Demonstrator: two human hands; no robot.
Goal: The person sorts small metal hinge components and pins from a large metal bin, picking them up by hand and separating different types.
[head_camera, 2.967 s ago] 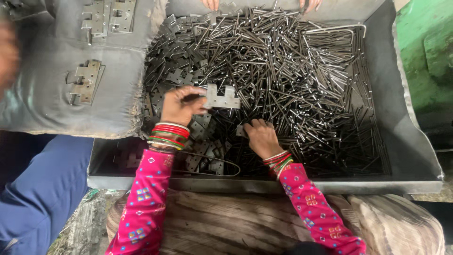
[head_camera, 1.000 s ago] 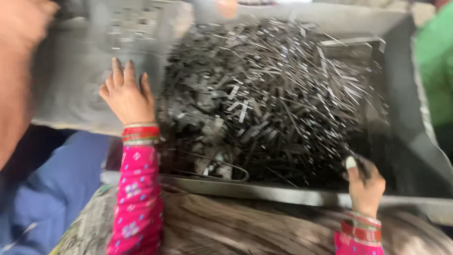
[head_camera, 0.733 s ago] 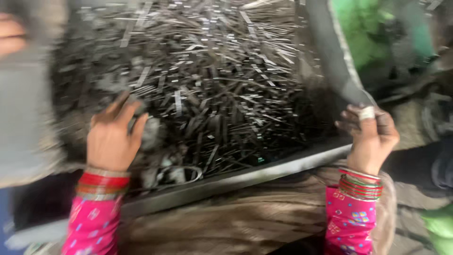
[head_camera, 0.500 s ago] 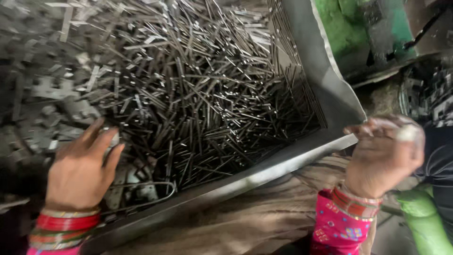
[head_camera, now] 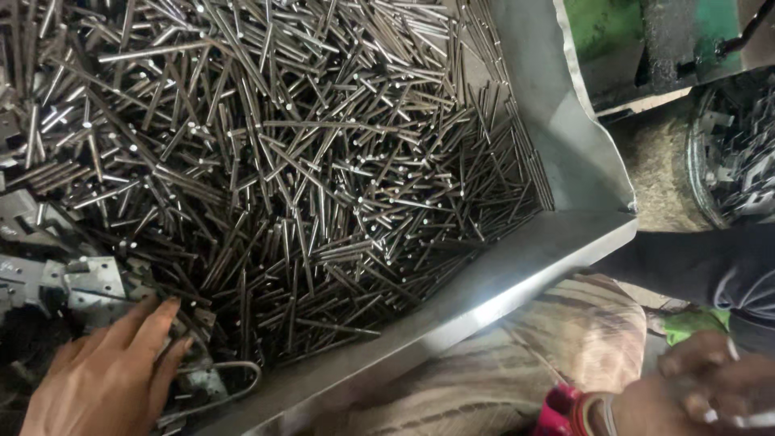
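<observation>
Resting Hand in the Pin Tray

Your left hand (head_camera: 109, 379) lies at 7 o'clock inside the metal tray (head_camera: 557, 145), fingers spread and released, tips touching the hinge plates (head_camera: 89, 287) beside the heap of steel pins (head_camera: 282, 153). Your right hand (head_camera: 710, 387) sits at 5 o'clock, outside the tray; blurred, so you cannot tell its grip. Bangles (head_camera: 589, 412) ring that wrist.

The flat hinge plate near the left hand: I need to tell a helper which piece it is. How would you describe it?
In the grey metal tray of thin steel pins, look at the lower left, just above the left hand. The hinge plate is flat, pale and has holes, unlike the rods.
</observation>
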